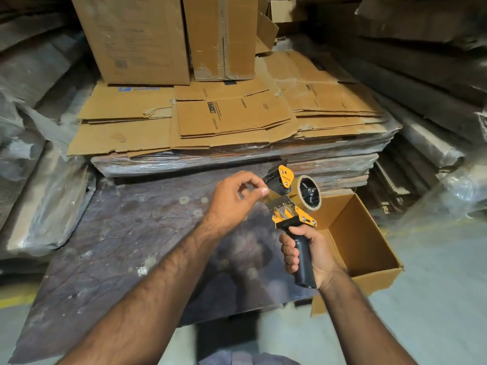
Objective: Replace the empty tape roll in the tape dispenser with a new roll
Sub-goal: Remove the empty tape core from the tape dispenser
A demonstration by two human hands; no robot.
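An orange and black tape dispenser is held upright in front of me. My right hand grips its black handle. A tape roll with a thin brown ring sits on the black hub at the dispenser's right side. My left hand is at the dispenser's left, thumb and forefinger pinched on what looks like the clear tape end beside the black roller and above the toothed blade. The tape end itself is hard to make out.
An open cardboard box sits on the floor just right of my right hand. A dark plastic-wrapped sheet lies below my arms. Flattened cartons are stacked behind, with upright boxes farther back. Wrapped bundles line both sides.
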